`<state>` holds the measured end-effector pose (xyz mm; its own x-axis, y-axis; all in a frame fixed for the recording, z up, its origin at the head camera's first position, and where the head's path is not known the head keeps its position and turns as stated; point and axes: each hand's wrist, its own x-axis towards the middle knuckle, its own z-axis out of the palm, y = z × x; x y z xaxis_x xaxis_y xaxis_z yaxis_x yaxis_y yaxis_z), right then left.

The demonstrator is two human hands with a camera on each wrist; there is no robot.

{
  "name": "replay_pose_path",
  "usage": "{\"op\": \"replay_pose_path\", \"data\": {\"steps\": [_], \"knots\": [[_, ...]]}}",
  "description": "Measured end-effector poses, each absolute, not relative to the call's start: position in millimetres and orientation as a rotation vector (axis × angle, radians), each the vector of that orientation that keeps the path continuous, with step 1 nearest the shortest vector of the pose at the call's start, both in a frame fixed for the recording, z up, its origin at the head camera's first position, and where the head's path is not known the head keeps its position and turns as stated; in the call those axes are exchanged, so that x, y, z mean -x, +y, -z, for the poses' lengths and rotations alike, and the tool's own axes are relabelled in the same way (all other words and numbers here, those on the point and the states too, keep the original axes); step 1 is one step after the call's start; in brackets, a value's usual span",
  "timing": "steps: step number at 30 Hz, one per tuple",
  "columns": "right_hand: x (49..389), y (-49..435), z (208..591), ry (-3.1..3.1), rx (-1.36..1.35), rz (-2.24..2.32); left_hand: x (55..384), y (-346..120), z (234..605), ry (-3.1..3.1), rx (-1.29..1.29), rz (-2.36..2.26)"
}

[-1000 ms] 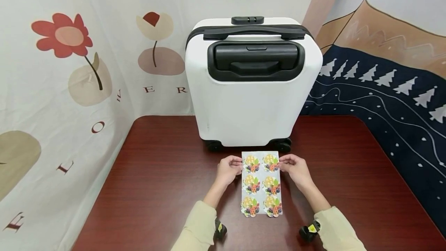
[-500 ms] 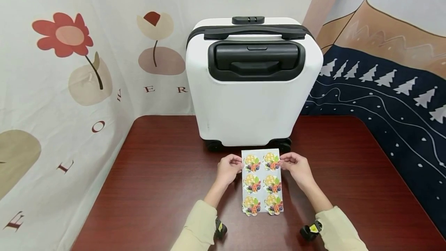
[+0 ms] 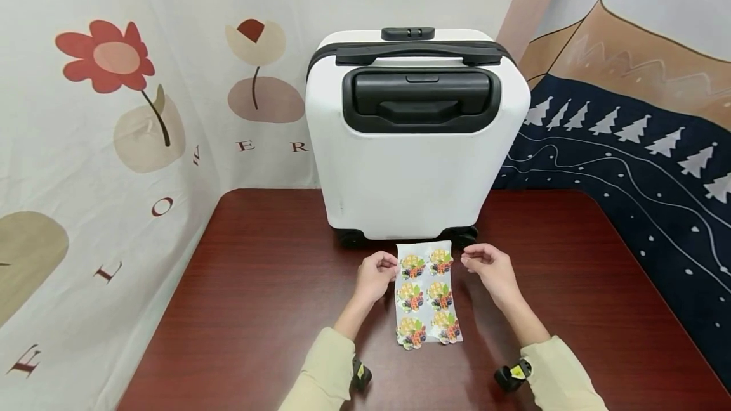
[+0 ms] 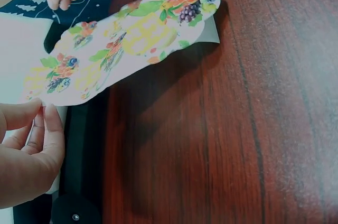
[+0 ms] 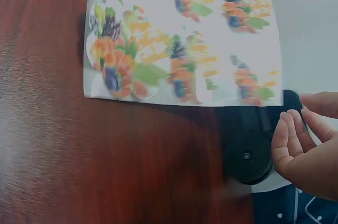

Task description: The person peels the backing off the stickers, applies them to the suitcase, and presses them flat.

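A white sheet of fruit stickers [image 3: 425, 290] is held up off the table in front of the suitcase, its upper part slightly bowed. My left hand [image 3: 374, 278] pinches its upper left edge between thumb and fingertips, which the left wrist view also shows. Just right of the sheet is my right hand [image 3: 492, 271], fingers loosely bent and holding nothing. In the right wrist view a gap parts that hand [image 5: 311, 145] from the sheet's corner. Several fruit-print stickers fill the sheet in two columns, and the lowest ones overhang its bottom edge.
Behind the sheet a white suitcase [image 3: 411, 182] with black handles and wheels stands upright on the dark red wooden table [image 3: 257, 309]. A patterned white cloth [image 3: 171, 81] hangs at the left and back, a navy one with trees [image 3: 634, 182] at the right.
The right hand has let go of the sheet's right edge and moved a little to the right. The sheet has risen slightly, and its freed side has swung left. The left hand keeps its pinch.
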<state>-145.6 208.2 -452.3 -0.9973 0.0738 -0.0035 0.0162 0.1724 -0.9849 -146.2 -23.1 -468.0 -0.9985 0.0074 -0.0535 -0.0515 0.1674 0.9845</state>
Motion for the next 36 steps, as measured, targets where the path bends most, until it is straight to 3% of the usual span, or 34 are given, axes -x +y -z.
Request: {"op": "replay_pose_path", "data": {"steps": [15,36], "knots": [[148,176,438,-2.445,-0.236,-1.96,148,-20,462,2.35,-0.027,-2.044],[131,150,414,-2.591,-0.178,-1.777,143,-18,456,2.371,-0.136,-1.999]]}}
